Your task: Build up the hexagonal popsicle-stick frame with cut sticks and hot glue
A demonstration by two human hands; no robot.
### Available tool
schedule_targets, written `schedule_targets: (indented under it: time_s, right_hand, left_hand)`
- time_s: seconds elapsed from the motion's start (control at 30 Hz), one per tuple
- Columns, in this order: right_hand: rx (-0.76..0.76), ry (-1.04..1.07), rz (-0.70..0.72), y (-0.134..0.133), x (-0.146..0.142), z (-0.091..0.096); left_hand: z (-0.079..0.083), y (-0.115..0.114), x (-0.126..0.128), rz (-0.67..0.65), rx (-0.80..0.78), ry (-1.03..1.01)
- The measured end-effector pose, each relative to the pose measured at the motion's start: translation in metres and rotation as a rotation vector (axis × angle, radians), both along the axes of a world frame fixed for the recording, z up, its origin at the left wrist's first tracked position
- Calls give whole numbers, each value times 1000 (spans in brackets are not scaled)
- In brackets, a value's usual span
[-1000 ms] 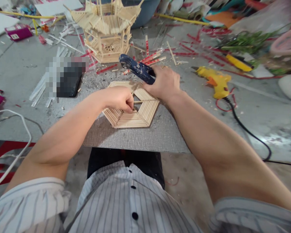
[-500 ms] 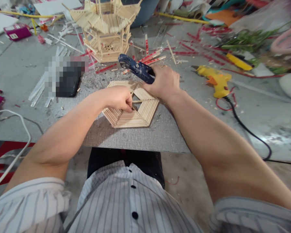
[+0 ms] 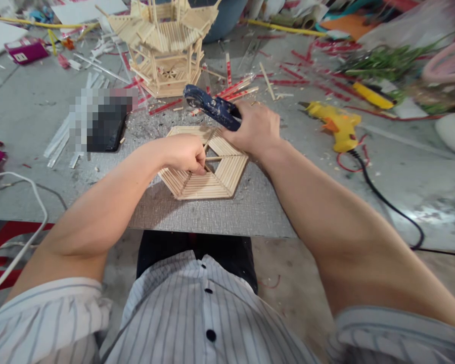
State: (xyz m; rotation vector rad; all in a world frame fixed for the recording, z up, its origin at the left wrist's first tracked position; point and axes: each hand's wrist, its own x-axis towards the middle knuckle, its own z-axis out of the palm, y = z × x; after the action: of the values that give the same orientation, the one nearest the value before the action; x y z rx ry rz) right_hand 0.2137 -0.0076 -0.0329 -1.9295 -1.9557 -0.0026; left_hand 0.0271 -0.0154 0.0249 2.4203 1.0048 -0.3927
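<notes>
Wooden, the hexagonal panel (image 3: 203, 191) lies flat on the grey tabletop (image 3: 212, 217) before me. My left hand (image 3: 187, 153) curls over its centre; whether it pinches anything, I cannot tell. My right hand (image 3: 260, 126) grips the dark blue tool (image 3: 212, 107). Pressing unevenly might crack or shift thin sticks (image 3: 233, 174).

Stick-built pagoda model (image 3: 169, 38), its top cut off by the upper edge; phone (image 3: 108, 124), partly pixelated; hexagonal stick panel (image 3: 208, 189), partly covered by the left hand (image 3: 187, 152), what its fingertips (image 3: 201, 169) pinch, if anything, we cannot tell; pink container (image 3: 445, 76), cropped at right
</notes>
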Motion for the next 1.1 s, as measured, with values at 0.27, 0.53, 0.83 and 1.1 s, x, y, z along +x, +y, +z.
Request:
schedule_targets:
  time_s: [0.27,0.53,0.83,1.1]
  right_hand:
    - [70,3,19,8,5,-12]
    - [278,-12,37,17,13,-24]
    - [307,5,135,10,9,-14]
    - [288,-5,171,7,8,-12]
  left_hand:
    - [-3,1,-1,-6,-1,-35]
    - [-9,13,-13,155,30,-351]
    - [-22,36,-19,404,362,-783]
    - [-21,35,-20,465,387,-823]
